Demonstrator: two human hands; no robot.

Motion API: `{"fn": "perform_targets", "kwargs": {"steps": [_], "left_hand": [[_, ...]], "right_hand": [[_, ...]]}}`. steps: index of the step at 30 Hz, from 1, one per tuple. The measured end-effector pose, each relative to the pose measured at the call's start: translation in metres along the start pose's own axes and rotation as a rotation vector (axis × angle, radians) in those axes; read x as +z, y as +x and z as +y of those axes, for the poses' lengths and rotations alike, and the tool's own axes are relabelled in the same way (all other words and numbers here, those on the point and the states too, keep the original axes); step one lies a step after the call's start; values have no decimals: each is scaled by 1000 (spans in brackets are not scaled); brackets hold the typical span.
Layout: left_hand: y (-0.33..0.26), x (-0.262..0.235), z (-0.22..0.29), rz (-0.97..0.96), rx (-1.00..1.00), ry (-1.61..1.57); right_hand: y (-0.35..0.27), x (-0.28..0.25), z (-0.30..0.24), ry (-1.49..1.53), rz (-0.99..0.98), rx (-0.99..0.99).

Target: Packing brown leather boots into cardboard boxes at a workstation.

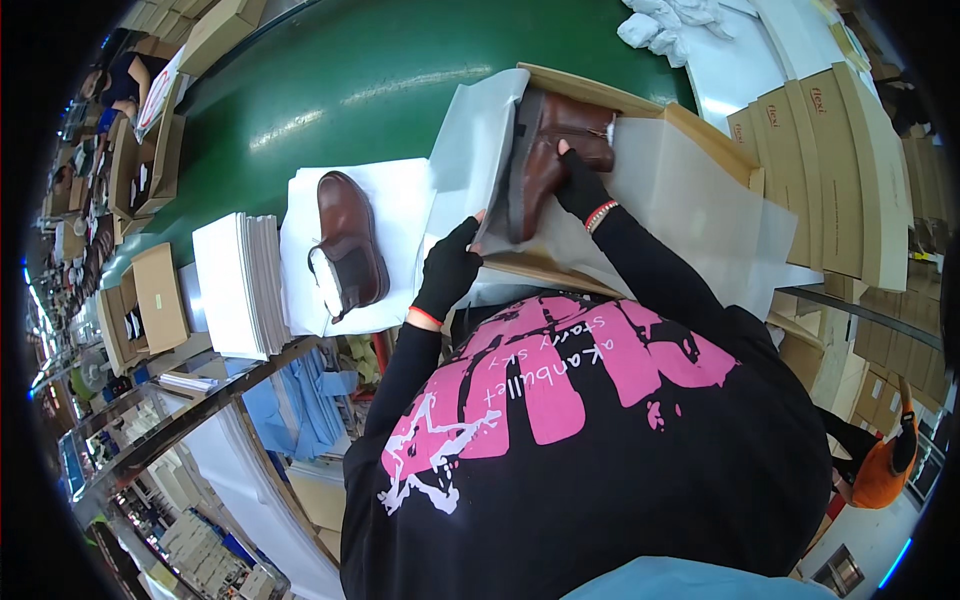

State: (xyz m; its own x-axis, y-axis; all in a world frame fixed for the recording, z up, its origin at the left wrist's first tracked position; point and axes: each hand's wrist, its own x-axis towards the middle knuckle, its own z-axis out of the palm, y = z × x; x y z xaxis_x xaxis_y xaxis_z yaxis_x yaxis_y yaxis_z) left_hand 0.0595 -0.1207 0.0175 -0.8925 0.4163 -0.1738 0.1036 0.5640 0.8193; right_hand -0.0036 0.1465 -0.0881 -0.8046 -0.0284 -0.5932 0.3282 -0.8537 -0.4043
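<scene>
A brown leather ankle boot [560, 135] lies on its side in an open cardboard box [640, 98] lined with translucent tissue paper [665, 165]. My right hand [582, 185], in a black fingerless glove, grips the boot's upper with the thumb on the leather; its other fingers are mostly hidden. At the box's near left corner, my left hand [450, 268], gloved the same way, pinches the edge of the tissue paper beside the boot's sole. A second brown boot [347, 240] rests on white paper sheets [405, 200] left of the box.
Left of the second boot stands a stack of white sheets [235, 285]. The green tabletop [380, 75] stretches behind. Several closed cardboard boxes [815, 170] stand in a row at right. Crumpled white paper [665, 28] lies at the far right. A person in orange [885, 470] is at lower right.
</scene>
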Motion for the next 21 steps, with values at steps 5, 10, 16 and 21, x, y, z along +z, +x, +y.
{"fn": "perform_targets", "kwargs": {"steps": [5, 10, 16, 21], "left_hand": [[0, -10, -9, -29, -33, -239], [6, -13, -80, 372, -109, 208], [45, -11, -118, 409, 105, 674], [74, -68, -105, 562, 260, 308]], "right_hand": [[-26, 5, -2, -123, -105, 386], [-113, -2, -18, -1115, -157, -311], [-190, 22, -10, -1639, -514, -364], [-191, 19, 24, -1850, -504, -404]]}}
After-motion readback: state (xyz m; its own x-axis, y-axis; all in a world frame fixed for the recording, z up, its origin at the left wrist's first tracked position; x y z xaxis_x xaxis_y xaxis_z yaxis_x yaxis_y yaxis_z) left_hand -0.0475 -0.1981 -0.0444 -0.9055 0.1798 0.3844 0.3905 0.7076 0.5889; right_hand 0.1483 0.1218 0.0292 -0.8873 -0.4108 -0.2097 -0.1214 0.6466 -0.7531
